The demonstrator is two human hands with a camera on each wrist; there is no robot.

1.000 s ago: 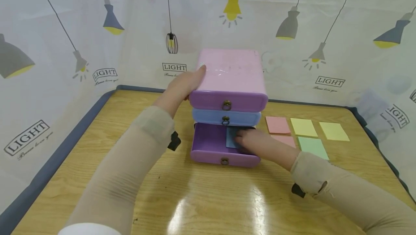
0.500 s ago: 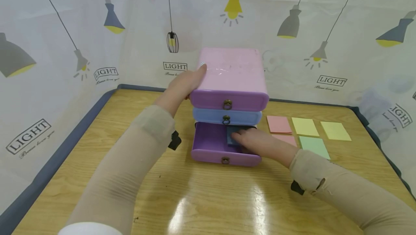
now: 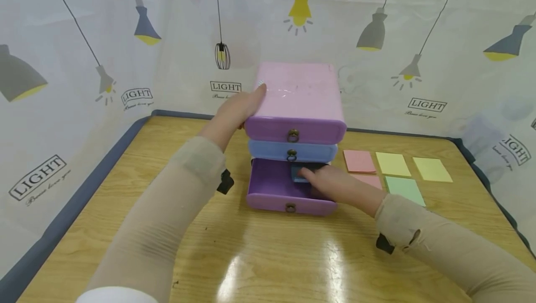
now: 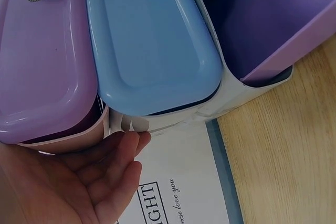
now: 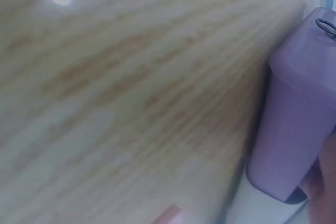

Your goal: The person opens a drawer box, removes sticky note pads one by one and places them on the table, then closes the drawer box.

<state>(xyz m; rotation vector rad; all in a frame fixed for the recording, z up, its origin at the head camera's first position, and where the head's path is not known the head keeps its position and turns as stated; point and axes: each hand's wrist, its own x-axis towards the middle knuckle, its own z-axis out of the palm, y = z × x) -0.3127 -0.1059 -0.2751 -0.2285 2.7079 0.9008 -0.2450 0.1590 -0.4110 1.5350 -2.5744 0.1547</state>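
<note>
A small cabinet with a pink top [image 3: 301, 91] stands on the table, its purple top drawer [image 3: 268, 130] and blue middle drawer [image 3: 268, 150] pushed in. The purple bottom drawer [image 3: 268, 203] is pulled out. My left hand [image 3: 240, 107] holds the cabinet's upper left edge, thumb on top; in the left wrist view its curled fingers [image 4: 123, 156] touch the side. Inside the bottom drawer, my right hand [image 3: 335, 183] pinches a blue sticky note pad [image 3: 298, 174], thumb over its near edge. The middle drawer and the hand hide part of the pad.
To the cabinet's right lie pink pads [image 3: 358, 161], yellow pads [image 3: 392, 164] and a green pad [image 3: 404, 190] on the wooden table [image 3: 268, 256]. Lamp-printed cloth [image 3: 176, 61] surrounds the table at the back and sides.
The blue pad lay flat in the drawer, then tilted and darkened; now it sits slightly farther back with its near edge showing. My right thumb has moved left onto it. The left hand stays put.
</note>
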